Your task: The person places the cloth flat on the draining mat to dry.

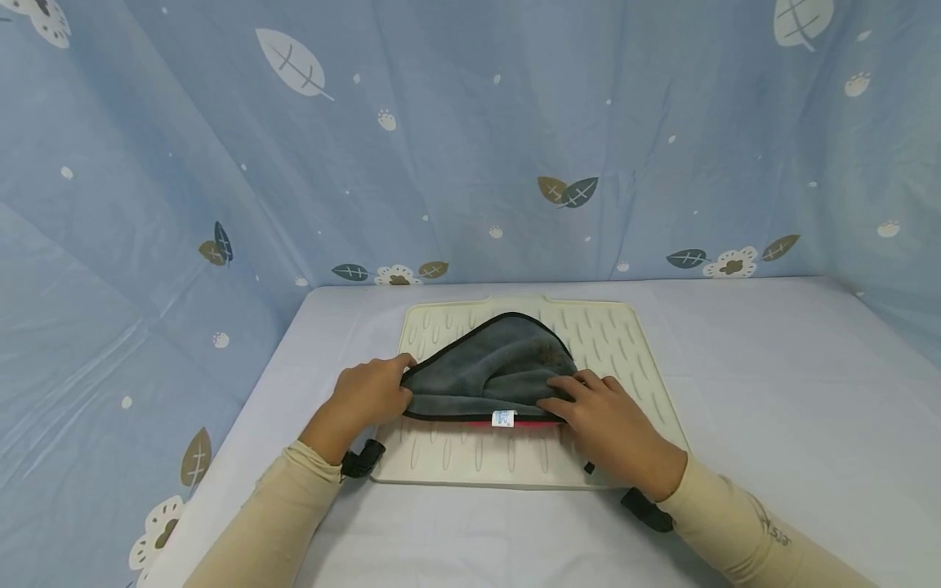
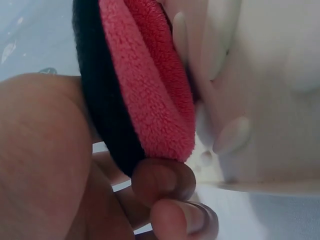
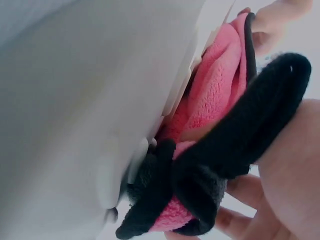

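Note:
A two-sided cloth, grey above and pink beneath with black edging, lies bunched over the cream ribbed mat; in the head view its grey face shows a dark stain at the right. A small white label hangs at its near edge. My left hand pinches the cloth's left end. In the left wrist view, fingertips curl at the pink fleece. My right hand grips the right end, fingers over the grey side. The right wrist view shows pink folds between both hands.
Under the cloth, the cream mat with raised ribs lies on a white-covered table. A blue curtain printed with leaves and flowers stands behind and to the left. Black straps sit at both wrists.

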### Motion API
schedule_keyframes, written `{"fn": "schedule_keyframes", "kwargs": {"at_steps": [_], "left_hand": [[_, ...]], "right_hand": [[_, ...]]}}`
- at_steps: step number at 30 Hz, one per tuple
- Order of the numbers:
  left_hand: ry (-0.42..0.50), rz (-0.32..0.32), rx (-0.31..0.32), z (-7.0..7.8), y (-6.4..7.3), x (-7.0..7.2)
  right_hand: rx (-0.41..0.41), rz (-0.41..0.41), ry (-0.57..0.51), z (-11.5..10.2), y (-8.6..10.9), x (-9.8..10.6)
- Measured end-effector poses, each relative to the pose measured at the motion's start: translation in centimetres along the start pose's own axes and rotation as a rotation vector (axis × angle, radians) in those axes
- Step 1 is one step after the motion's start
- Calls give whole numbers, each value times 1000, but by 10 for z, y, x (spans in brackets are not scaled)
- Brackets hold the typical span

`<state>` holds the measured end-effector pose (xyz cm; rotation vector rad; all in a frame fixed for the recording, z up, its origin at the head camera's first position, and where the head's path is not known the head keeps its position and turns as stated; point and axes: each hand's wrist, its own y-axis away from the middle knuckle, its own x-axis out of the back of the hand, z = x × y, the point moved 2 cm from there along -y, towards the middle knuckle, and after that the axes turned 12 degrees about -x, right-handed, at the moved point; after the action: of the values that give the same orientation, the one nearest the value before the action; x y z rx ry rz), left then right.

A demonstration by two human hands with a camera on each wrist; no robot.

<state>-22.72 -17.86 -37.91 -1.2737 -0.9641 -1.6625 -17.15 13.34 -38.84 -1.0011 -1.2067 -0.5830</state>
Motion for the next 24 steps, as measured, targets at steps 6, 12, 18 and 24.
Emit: {"fn": "schedule_keyframes", "kwargs": {"at_steps": [6,12,18,24], "left_hand": [[-20,-19,-7,1,0,-2],[-21,66,-12,4,-2,-3],[-22,153,-28,7,-5,-2],[-37,187,-25,7,-5,0]], "right_hand": [[22,-125,-91,3,1,7],[-66,-133,-257,8,-3,16],[-185,-70,-235,20,-6,15],[-294,-197,-229,32,-6,9]]}}
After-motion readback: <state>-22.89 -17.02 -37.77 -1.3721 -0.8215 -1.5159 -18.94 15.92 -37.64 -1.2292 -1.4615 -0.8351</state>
